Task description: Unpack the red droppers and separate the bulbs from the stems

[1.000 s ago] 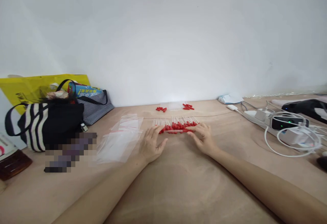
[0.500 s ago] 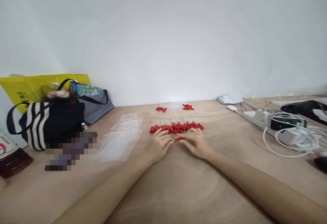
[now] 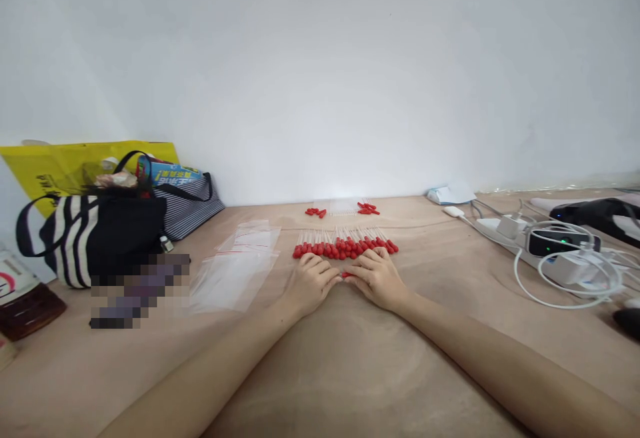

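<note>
My left hand (image 3: pixel 314 285) and my right hand (image 3: pixel 376 279) meet fingertip to fingertip low over the table. Between them is a small red piece (image 3: pixel 346 275), mostly covered by the right fingers, which pinch it. The left thumb and fingers are pinched at its left end; what they grip there is too small to make out. Just beyond my hands lies a dense row of thin white sticks with red tips (image 3: pixel 345 249), the red ends toward me. Farther back are a left cluster of loose red pieces (image 3: pixel 315 212) and a right cluster of red pieces (image 3: pixel 368 209).
Clear zip bags (image 3: pixel 235 271) lie left of the hands. A black striped bag (image 3: pixel 107 238) and a yellow bag (image 3: pixel 55 165) stand at far left, near a dark bottle (image 3: pixel 33 308). On the right, a power strip (image 3: pixel 505 237) carries chargers and looped white cables.
My hands have drawn closer together, and the right fingers have slid left over the red piece, so less of it shows. The row of sticks looks unchanged.
</note>
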Demonstrator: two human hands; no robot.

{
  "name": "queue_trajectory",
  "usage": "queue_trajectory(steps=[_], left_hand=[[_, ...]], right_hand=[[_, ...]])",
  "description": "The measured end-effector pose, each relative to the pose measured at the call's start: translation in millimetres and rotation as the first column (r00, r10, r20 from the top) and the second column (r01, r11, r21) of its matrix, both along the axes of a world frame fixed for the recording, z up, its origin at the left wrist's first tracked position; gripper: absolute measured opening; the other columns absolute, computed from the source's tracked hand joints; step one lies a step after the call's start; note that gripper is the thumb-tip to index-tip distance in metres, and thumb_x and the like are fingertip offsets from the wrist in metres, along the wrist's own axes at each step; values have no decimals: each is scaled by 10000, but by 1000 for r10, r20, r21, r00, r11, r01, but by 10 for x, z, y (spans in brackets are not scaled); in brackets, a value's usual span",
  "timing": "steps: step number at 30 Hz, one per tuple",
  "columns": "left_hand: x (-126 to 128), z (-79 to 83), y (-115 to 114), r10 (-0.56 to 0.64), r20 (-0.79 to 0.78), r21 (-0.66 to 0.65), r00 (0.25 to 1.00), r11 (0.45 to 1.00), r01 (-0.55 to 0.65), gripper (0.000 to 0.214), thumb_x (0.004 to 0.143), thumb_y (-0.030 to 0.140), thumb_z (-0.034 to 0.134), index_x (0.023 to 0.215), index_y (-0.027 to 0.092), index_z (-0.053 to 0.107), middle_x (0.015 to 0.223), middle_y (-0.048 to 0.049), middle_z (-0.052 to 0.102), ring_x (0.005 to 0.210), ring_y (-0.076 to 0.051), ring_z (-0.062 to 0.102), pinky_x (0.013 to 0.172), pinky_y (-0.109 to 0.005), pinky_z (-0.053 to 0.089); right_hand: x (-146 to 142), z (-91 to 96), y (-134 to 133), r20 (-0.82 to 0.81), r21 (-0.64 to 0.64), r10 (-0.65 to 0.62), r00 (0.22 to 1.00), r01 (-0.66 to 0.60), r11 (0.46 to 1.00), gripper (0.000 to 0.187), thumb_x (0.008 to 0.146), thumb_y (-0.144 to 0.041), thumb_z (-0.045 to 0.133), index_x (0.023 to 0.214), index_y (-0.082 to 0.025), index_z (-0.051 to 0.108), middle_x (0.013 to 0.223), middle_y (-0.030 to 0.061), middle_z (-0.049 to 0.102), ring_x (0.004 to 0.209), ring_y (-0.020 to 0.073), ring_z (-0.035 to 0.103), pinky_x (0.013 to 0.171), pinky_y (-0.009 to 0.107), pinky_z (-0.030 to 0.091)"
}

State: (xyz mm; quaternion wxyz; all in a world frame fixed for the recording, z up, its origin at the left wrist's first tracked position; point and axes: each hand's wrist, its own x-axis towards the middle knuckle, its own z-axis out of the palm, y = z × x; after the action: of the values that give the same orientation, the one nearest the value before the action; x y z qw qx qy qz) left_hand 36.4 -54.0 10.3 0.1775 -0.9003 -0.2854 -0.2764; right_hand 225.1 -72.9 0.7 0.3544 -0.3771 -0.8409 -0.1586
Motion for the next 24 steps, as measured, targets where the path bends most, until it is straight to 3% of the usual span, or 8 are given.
queue_trajectory(steps=[8,19,24], left_hand=[[-27,-3,0,-22,34,-6,999,1000,23,208,827,250,457,697,203,612,622,12,613,636,-126,482,769,-347,306],[-24,-27,15,-31,93,-102,995,994,40,193,814,237,475,694,197,621,614,16,614,628,-118,499,769,-336,302],[-123,-25,25,75,91,-207,993,977,-55,218,829,259,446,732,199,631,662,-2,613,651,-132,509,714,-310,340]], right_hand=[[2,-7,16,75,-9,-38,996,39,999,202,805,-339,502,734,-207,637,619,11,577,700,146,421,725,343,217],[15,-5,6,46,-34,-3,999,4,999,150,781,-278,525,706,-201,629,592,2,550,695,139,410,763,353,219],[141,-22,3,5,-86,-56,998,56,995,199,781,-258,508,623,-185,603,598,11,550,691,146,431,755,363,257]])
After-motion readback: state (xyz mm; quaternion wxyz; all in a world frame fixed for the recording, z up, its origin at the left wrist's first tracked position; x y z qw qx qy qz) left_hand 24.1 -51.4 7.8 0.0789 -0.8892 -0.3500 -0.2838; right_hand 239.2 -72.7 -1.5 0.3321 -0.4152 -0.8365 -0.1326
